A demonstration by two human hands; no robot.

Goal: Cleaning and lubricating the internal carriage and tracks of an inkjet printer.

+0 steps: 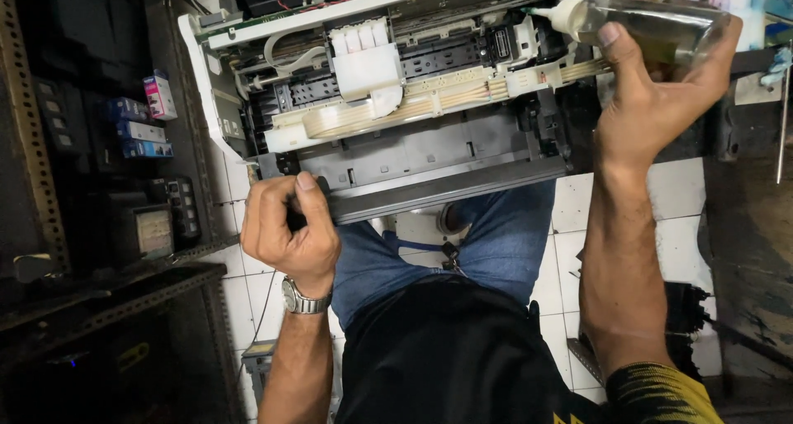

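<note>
- Nearest to me are my own black shirt (450,358) and blue jeans (496,242), with white floor tiles (677,226) showing below them.
- My left hand (289,226), a silver metal wristwatch (304,298) on its wrist, has its fingers clenched around the dark grey front edge of the opened white and grey inkjet printer (396,102), at that edge's left end.
- The printer sits tilted in front of me with its cover off; a white block of ink cartridges (363,61) and a flat bundle of cream tubes (429,102) lie exposed across its middle.
- My right hand (652,102) has its fingers wrapped around a clear plastic squeeze bottle with a white nozzle (652,23), held on its side over the printer's right end.
- The nozzle tip points left and is just beside the black carriage parts (504,44); I cannot tell whether it touches them.
- On the dark metal shelf (99,184) to my left stand small coloured cartridge boxes (144,118).
</note>
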